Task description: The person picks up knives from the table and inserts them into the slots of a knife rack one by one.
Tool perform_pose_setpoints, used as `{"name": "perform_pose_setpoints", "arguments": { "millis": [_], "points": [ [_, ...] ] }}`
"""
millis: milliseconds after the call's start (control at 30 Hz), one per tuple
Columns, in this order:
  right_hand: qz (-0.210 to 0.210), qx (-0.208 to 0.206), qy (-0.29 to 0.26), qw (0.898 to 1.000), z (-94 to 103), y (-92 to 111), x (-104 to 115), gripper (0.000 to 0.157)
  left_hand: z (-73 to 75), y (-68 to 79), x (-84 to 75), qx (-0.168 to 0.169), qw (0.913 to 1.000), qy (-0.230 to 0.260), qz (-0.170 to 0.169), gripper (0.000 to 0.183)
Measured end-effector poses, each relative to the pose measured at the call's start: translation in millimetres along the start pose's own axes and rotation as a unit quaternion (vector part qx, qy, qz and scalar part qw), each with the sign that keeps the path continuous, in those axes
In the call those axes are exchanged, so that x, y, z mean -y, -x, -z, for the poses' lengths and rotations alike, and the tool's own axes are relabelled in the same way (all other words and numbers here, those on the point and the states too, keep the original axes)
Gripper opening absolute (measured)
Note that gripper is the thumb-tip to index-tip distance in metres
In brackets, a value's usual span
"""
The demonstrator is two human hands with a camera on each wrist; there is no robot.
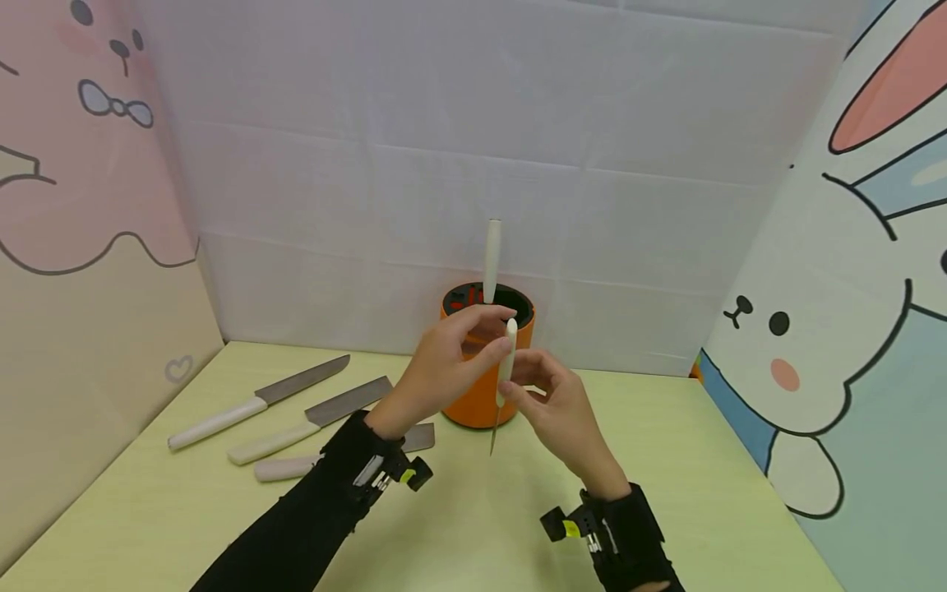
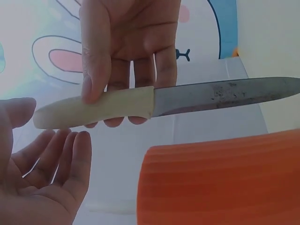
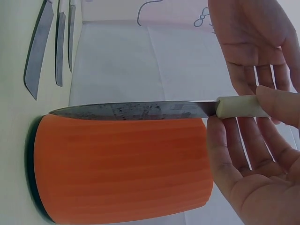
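My right hand [image 1: 555, 407] pinches the pale handle of a kitchen knife [image 2: 201, 97] between thumb and fingers. In the head view the blade points down, in front of an orange knife holder [image 1: 473, 403]. My left hand [image 1: 447, 362] is around the butt end of the handle; its thumb and relaxed fingers stand apart, and whether they touch it I cannot tell. From the dark top of the holder rises another knife's white handle [image 1: 491, 261], its blade hidden inside.
On the left of the pale table [image 1: 459, 526] lie a long knife [image 1: 222, 422], a broad-bladed knife [image 1: 274, 442] and a third knife [image 1: 284, 469], partly covered by my left wrist. A white sheet [image 1: 355, 197] hangs behind, with cartoon-printed panels [image 1: 829, 353] at the sides.
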State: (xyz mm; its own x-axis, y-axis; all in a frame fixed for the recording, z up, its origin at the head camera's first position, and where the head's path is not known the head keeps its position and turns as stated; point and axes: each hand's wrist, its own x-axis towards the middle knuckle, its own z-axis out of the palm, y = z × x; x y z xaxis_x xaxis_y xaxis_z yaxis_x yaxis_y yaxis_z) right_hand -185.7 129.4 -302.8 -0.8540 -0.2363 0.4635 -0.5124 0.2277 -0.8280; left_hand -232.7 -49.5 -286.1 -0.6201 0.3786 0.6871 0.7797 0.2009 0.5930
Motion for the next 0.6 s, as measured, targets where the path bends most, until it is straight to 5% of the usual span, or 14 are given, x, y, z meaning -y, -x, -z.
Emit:
{"name": "perform_pose_setpoints", "arguments": {
  "millis": [600],
  "points": [
    [0.004,-0.004,0.004,1.000,-1.2,0.2,-0.4,0.027,-8.3,-0.6,0.7,-0.012,0.9992,0.002,0.039,0.033]
  ]
}}
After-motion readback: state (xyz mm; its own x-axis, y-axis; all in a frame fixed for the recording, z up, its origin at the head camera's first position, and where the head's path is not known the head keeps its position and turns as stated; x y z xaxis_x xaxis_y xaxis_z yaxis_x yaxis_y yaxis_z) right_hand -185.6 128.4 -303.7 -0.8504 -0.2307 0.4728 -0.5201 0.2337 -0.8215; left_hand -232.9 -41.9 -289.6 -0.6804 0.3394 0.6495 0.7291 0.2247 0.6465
